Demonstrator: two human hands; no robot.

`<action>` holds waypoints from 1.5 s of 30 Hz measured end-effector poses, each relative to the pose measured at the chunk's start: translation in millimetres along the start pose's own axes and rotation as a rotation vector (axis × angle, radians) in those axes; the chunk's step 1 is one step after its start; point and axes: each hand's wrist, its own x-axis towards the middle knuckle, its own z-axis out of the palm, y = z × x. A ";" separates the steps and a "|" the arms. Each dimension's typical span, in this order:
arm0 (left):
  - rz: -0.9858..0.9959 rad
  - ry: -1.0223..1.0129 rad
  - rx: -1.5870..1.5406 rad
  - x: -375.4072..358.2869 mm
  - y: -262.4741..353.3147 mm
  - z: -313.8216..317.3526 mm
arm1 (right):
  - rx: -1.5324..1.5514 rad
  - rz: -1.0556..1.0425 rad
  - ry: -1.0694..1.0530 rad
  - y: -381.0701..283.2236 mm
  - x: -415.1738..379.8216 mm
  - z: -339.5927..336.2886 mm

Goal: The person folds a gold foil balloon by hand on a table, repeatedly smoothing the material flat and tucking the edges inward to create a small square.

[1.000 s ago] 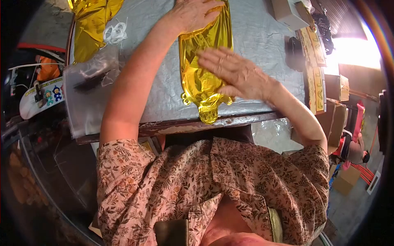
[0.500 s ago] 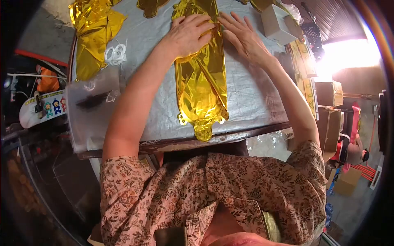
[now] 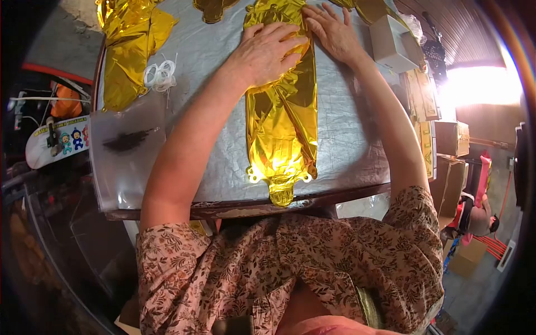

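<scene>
Glossy, crinkled gold foil [image 3: 282,146], possibly plastic-backed

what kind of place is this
Probably a workshop or packing area: gold foil pieces lie on a covered table, with clear plastic at its corner and cardboard boxes off to the right.

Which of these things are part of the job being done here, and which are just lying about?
In the job:
- gold foil, left hand flat on it, right hand at its edge
- table under it
- probably the crumpled foil, maybe the string

Apparently lying about:
- skateboard
- orange bundle
- floor carton

Unclear: white box.
</scene>
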 end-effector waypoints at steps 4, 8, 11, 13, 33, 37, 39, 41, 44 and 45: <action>0.000 -0.004 0.006 0.2 -0.1 0.0 | -0.020 0.006 0.071 6.1 14.5 6.2; -0.001 -0.046 0.016 0.1 1.8 -3.5 | -0.198 0.049 0.063 3.2 29.9 3.8; -0.007 -0.042 0.018 0.3 2.4 -3.6 | -0.223 0.050 0.090 6.6 35.6 1.1; -0.001 -0.026 0.006 -0.2 -0.7 3.0 | -0.160 0.069 0.098 -0.1 25.9 -8.0; 0.055 0.064 -0.309 21.4 -24.8 -21.6 | 0.097 -0.335 0.138 -136.1 -153.3 -9.6; 0.076 0.156 -0.144 -3.3 -46.6 -68.8 | 0.129 -0.340 0.152 -134.2 -154.2 -8.8; -0.009 -0.020 -0.158 -39.1 -1.3 -102.5 | 0.122 -0.345 0.144 -130.2 -155.2 -5.7; 0.035 -0.073 -0.241 -71.1 33.7 -109.6 | 0.124 -0.356 0.151 -128.6 -154.6 -6.5; 0.050 -0.025 -0.272 -107.1 65.6 -87.2 | 0.134 -0.360 0.143 -128.8 -156.2 -10.1; 0.045 -0.023 -0.267 -110.5 75.1 -88.6 | 0.137 -0.358 0.136 -127.9 -155.8 -11.3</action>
